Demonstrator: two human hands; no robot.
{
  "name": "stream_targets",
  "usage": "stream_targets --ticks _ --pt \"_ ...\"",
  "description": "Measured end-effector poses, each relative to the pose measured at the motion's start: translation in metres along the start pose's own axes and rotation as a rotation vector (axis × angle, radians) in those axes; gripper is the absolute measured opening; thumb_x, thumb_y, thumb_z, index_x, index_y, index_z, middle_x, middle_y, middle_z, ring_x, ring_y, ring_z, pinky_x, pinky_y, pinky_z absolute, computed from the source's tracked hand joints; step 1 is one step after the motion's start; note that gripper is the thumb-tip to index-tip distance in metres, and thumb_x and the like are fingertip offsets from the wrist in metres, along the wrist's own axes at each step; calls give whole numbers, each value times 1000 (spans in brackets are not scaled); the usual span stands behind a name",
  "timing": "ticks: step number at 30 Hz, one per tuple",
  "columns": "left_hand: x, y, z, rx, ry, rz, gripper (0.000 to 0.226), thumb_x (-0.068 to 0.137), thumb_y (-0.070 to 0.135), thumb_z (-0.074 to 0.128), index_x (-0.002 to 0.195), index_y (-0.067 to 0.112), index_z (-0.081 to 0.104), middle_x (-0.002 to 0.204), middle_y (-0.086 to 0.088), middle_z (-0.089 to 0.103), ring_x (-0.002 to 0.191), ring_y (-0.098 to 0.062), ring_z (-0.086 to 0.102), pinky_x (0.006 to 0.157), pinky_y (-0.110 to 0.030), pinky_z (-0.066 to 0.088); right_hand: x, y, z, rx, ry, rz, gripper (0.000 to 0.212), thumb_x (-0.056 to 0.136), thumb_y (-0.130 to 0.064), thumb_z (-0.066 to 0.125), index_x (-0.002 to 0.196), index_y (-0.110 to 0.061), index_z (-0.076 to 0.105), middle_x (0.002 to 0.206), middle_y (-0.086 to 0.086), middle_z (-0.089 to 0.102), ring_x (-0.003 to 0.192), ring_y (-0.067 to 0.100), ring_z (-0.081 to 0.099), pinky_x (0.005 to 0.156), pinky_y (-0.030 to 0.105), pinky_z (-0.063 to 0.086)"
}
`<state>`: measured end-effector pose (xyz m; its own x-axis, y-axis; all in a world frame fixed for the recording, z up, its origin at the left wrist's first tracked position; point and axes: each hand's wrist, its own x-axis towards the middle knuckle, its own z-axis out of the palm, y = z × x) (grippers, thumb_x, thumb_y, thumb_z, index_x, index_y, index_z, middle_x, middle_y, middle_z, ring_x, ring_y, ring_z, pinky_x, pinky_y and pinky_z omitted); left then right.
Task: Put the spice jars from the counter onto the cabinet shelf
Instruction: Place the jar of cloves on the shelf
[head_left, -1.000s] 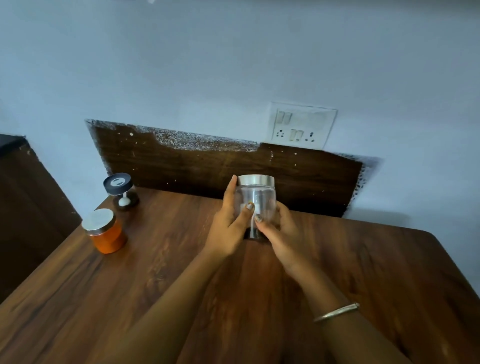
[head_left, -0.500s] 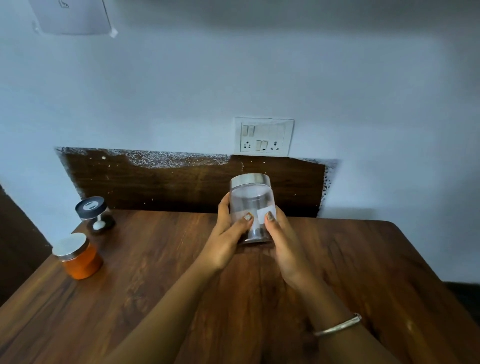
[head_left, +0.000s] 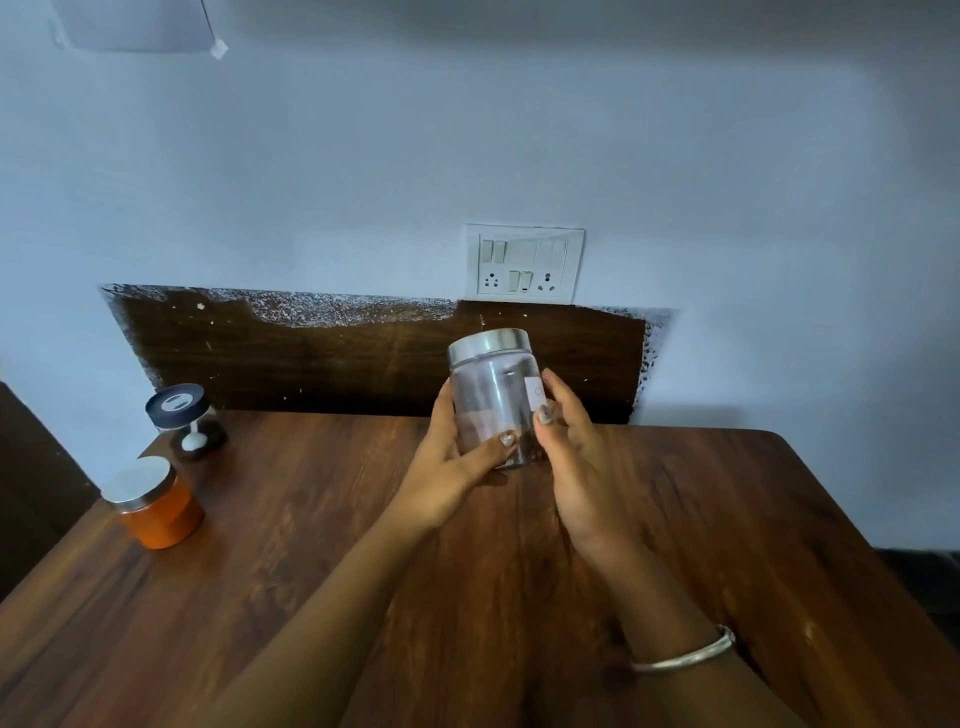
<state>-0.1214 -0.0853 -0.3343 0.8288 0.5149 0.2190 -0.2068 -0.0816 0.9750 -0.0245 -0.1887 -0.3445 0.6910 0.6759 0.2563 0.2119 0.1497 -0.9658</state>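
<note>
Hands first: your left hand (head_left: 447, 467) and right hand (head_left: 576, 457) both clasp the clear glass jar (head_left: 491, 400) at centre frame, thumbs across its front, lifted clear of the wooden counter (head_left: 311, 571) and tilted slightly. Its silver lid (head_left: 490, 345) is on (a white label shows on the right side). At the left of the frame, the orange jar (head_left: 153, 501) with a metal lid stands on the counter, and just behind it the black-lidded jar (head_left: 184, 421). Your right wrist carries a silver bangle (head_left: 685, 654). A switchboard (head_left: 523, 264) sits on the wall above.
</note>
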Motion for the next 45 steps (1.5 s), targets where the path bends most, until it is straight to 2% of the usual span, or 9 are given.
stream_targets --ticks 6,13,18,21,26,34,37,42,45 --pt "0 3 3 -116 -49 15 55 93 13 48 142 22 27 128 -8 56 113 -28 59 92 -45 51 3 3 -3 34 -137 54 60 84 -51 53 139 -30 39 127 -1 59 114 14 59 94 40 49" --pt "-5 -2 4 94 -93 30 70 95 16 42 143 35 -6 132 16 50 114 3 54 80 -12 49 -4 3 -6 -77 -29 -20 82 77 -51 63 146 -25 26 138 -3 48 124 13 49 101 44 45" --pt "-6 -3 5 87 -96 45 86 88 24 48 144 28 -17 114 32 58 109 3 58 79 -15 50 -7 -2 -9 -130 -91 -79 75 85 -38 54 148 -26 15 134 -20 42 116 -19 43 85 3 41" --pt "-8 -1 5 38 -68 39 87 85 22 50 145 30 -12 124 13 53 115 -5 56 87 -23 51 -10 -7 -18 -217 -150 -95 78 86 -38 55 150 -29 11 132 -18 47 116 -11 49 89 11 44" --pt "-7 3 10 29 -71 23 87 85 20 52 145 31 -10 123 11 53 114 -5 57 88 -24 51 -9 -22 -40 -643 -207 -185 87 74 -77 35 145 -43 -3 60 -31 54 55 -10 55 47 9 38" --pt "11 23 24 191 -119 130 96 79 30 65 140 45 -8 136 21 43 126 -10 48 104 -34 42 1 -44 -64 -681 -218 -181 94 70 -77 35 145 -42 -11 50 -8 54 45 3 51 46 24 44" --pt "28 41 37 226 -141 217 93 80 32 65 140 49 -4 142 29 34 131 -11 42 103 -29 43 11 -53 -78 -644 -175 -233 93 72 -74 39 146 -42 -8 55 -23 58 49 -4 55 46 11 41" --pt "72 82 62 374 -91 368 98 74 46 66 141 52 -6 133 1 39 126 -16 45 104 -42 42 42 -90 -109 -621 -30 -340 93 67 -73 43 142 -52 -7 93 -45 49 76 -19 57 63 -2 40" --pt "105 112 83 500 -117 461 93 81 50 59 140 52 -13 133 10 34 128 -12 42 104 -28 42 62 -124 -131 -616 82 -404 90 64 -67 50 134 -61 -7 121 -29 49 89 -7 60 75 3 43"
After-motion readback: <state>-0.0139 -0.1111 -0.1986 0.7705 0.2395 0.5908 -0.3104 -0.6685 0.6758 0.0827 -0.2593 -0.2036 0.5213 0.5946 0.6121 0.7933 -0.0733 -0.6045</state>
